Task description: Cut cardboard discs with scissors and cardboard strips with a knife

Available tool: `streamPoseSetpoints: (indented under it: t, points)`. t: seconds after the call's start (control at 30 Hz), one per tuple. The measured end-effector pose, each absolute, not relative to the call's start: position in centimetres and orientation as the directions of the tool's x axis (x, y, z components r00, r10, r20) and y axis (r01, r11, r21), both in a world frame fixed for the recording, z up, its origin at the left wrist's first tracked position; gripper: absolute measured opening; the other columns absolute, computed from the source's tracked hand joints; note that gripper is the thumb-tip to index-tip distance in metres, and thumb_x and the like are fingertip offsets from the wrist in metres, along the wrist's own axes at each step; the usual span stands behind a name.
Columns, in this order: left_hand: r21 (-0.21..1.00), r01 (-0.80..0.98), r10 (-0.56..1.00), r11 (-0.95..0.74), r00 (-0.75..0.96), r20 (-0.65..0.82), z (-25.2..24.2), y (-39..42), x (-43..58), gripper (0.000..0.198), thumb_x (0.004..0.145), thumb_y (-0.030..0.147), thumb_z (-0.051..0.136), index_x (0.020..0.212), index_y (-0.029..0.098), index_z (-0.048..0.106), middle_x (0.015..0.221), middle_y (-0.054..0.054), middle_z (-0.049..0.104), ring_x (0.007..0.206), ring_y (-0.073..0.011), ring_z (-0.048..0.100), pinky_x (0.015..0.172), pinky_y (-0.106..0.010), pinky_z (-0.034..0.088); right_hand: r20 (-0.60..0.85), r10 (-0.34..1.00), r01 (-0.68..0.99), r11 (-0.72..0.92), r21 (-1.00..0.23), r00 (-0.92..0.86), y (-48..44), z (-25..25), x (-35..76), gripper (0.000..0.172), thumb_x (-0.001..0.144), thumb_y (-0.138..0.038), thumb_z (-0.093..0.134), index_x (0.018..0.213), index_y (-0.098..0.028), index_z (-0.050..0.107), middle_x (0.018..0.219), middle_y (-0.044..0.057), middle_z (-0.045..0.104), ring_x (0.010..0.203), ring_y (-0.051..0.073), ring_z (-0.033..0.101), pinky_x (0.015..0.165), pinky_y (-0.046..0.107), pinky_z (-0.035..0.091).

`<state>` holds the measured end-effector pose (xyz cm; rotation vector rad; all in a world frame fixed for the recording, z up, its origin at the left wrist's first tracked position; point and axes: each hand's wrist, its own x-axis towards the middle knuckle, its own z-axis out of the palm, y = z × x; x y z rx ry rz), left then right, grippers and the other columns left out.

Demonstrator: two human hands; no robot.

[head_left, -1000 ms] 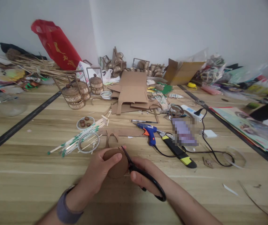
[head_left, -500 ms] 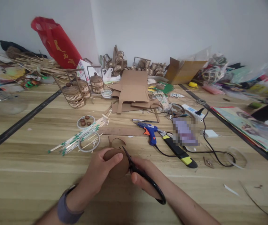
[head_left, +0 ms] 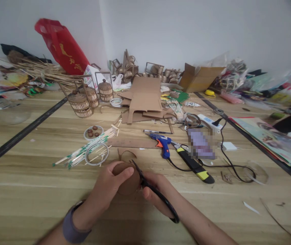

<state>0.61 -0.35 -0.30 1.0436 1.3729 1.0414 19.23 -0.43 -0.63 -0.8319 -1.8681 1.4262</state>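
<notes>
My left hand (head_left: 107,190) pinches a round brown cardboard disc (head_left: 129,182), thumb on top, just above the wooden table (head_left: 33,190). My right hand (head_left: 158,194) grips black scissors (head_left: 155,194), whose blades meet the disc's right edge. A cardboard offcut with a round hole (head_left: 126,154) lies right behind the disc. A purple band is on my left wrist.
Behind my hands lie a clear ring (head_left: 96,153) on a bundle of sticks (head_left: 84,149), a blue glue gun (head_left: 163,144), a black-and-yellow knife (head_left: 195,166) and black cables. Farther back stand cardboard sheets (head_left: 144,98), small woven baskets (head_left: 80,103), an open box (head_left: 199,78) and a red bag (head_left: 61,47).
The cardboard offcut behind the disc has dropped flat onto the table. My hands, the disc and the scissors stay almost in place.
</notes>
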Motion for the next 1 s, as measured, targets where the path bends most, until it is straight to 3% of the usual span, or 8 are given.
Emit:
streamPoseSetpoints:
  t: [0.23, 0.57, 1.0]
  points:
    - [0.962, -0.028, 0.962, 0.27, -0.041, -0.271, -0.31, -0.33, 0.72, 0.034, 0.063, 0.046, 0.079, 0.082, 0.017, 0.075, 0.079, -0.004, 0.076, 0.077, -0.0247, 0.067, 0.069, -0.031, 0.052, 0.085, 0.802, 0.154, 0.216, -0.964, -0.591, -0.35, -0.64, 19.26, 0.075, 0.083, -0.088, 0.036, 0.081, -0.016, 0.057, 0.07, 0.001, 0.043, 0.063, 0.014, 0.038, 0.051, 0.024, 0.03]
    - [0.954, -0.09, 0.958, 0.285, 0.009, -0.286, -0.25, -0.36, 0.7, 0.035, 0.063, 0.045, 0.081, 0.083, 0.017, 0.075, 0.082, -0.006, 0.077, 0.081, -0.0264, 0.068, 0.074, -0.034, 0.053, 0.09, 0.81, 0.167, 0.226, -0.96, -0.579, -0.59, -0.41, 19.12, 0.072, 0.085, -0.088, 0.032, 0.074, -0.018, 0.048, 0.067, -0.002, 0.035, 0.061, 0.013, 0.033, 0.052, 0.025, 0.026]
    - [0.94, -0.132, 0.949, 0.316, 0.023, -0.315, -0.04, -0.36, 0.65, 0.037, 0.06, 0.044, 0.082, 0.082, 0.016, 0.074, 0.079, -0.006, 0.076, 0.078, -0.0255, 0.068, 0.072, -0.033, 0.053, 0.079, 0.817, 0.129, 0.185, -0.974, -0.572, -0.89, -0.07, 18.85, 0.068, 0.083, -0.088, 0.035, 0.073, -0.021, 0.042, 0.068, -0.002, 0.035, 0.063, 0.014, 0.032, 0.053, 0.027, 0.025]
